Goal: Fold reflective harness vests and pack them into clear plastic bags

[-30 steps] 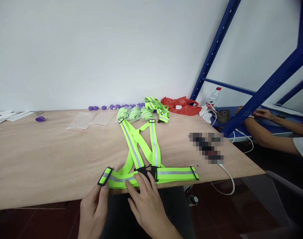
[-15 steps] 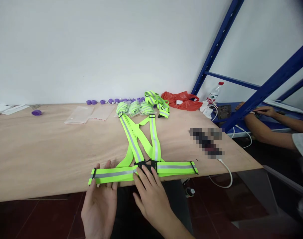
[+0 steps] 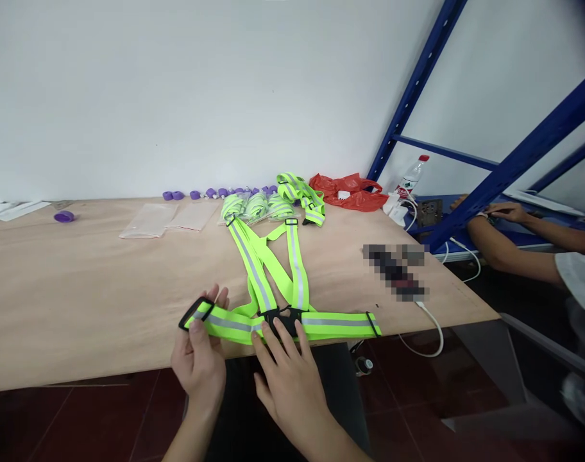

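A neon-yellow reflective strap harness (image 3: 292,276) lies spread on the wooden table (image 3: 81,301), its waist band along the near edge. My left hand (image 3: 200,356) pinches the band's left end, thumb on top, and lifts it slightly off the table. My right hand (image 3: 287,372) rests with fingers spread flat on the black centre buckle (image 3: 279,317), pressing it down.
Folded neon harnesses (image 3: 273,204), purple caps (image 3: 64,216) and clear bags (image 3: 151,221) sit at the table's far side, with a red plastic bag (image 3: 347,191) and a bottle (image 3: 408,183). A blue rack (image 3: 508,167) stands at right, where another person's arms (image 3: 508,250) rest. A white cable (image 3: 430,327) hangs off the edge.
My left hand went from lying flat on the band's left end to pinching it and lifting it toward the centre. The right hand stayed on the buckle.
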Motion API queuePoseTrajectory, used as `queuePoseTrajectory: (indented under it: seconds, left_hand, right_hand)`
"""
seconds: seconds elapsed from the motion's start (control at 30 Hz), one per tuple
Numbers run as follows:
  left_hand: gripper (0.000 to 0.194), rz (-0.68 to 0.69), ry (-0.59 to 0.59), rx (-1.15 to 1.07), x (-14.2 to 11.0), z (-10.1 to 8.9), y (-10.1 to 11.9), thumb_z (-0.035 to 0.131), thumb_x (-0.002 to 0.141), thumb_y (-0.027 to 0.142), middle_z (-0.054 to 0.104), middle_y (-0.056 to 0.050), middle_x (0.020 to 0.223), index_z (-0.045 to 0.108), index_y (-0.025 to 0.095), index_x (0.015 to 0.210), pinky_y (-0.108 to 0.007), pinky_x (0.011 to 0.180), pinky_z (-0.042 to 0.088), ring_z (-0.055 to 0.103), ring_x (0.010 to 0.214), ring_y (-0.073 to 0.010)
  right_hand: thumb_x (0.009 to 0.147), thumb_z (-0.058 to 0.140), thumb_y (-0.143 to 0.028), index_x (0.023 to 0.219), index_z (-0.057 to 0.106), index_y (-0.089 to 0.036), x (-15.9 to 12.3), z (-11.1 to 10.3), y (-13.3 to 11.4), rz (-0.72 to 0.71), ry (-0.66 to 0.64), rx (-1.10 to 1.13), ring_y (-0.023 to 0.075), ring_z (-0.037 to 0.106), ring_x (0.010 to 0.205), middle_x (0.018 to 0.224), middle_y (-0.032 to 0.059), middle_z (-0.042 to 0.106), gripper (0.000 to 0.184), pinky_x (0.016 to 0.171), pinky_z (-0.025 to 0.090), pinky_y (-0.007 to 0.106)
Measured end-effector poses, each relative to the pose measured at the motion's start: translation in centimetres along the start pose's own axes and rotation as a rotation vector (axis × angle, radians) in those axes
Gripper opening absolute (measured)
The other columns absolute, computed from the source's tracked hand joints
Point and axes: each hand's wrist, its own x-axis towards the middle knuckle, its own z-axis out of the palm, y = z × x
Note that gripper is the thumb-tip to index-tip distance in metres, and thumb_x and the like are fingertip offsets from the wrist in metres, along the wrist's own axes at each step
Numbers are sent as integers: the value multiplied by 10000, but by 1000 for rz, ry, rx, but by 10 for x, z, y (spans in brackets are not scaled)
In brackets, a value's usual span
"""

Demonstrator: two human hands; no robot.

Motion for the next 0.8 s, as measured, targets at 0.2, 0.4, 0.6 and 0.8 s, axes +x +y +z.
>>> queuePoseTrajectory:
  seconds: [0.2,0.4,0.6,0.8]
  left_hand:
    - [327,172,-594,389,1,39,0,506,995,319,692,-80,1193,639,298,1293,-409,915,564,691,1024,-248]
    - [436,298,-1299,681,-5,72,-14,342,1007,210,614,-116,1164,558,250,1384,-395,884,524,594,1046,-270]
    - [424,475,-1565,1031,-10,75,-28,402,985,202,572,-128,1192,511,201,1394,-455,891,484,525,1029,-283]
    - [467,490,-1596,982,-6,73,-24,389,990,276,552,-148,1222,465,176,1439,-486,949,448,515,1059,-301]
  right_hand:
    - [974,567,-353,1456,511,-184,-1,2,2,-25,110,17,275,463,1359,1414,70,596,514,1225,201,506]
    - [956,555,-313,1230,695,-238,-13,26,5,29,145,49,255,682,995,1007,33,770,318,1010,463,410]
    - [904,593,-241,1161,719,-221,-24,39,4,62,28,45,243,703,867,971,38,771,286,920,502,372]
    - [937,559,-252,1219,687,-191,-21,27,6,36,68,65,292,684,1010,1158,84,735,316,884,521,404]
